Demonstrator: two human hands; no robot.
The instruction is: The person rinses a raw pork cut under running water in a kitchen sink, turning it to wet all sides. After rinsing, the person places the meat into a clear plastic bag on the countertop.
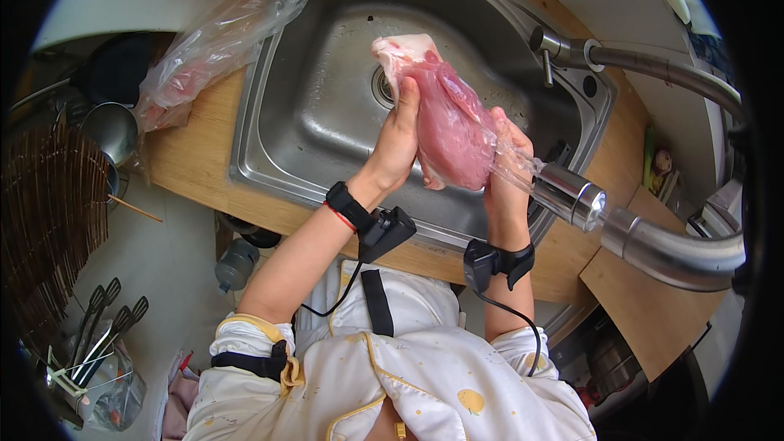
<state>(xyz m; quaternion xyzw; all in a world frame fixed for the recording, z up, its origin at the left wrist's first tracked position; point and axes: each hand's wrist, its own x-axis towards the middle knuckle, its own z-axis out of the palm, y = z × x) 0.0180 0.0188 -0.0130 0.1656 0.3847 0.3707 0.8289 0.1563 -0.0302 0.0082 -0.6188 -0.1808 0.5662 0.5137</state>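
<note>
I see a large, glossy pink piece of raw meat with a pale end [453,126], held above a silver steel sink [318,106]. At its left, the bare left hand [398,137] presses its thumb on the meat; its other fingers are hidden behind. The bare right hand [510,165] cups the right side; water blurs it, so I can't tell whether those fingers are spread. A curved silver metal faucet [572,198] pours from the right. Far left lies a clear, crumpled plastic bag [224,28].
</note>
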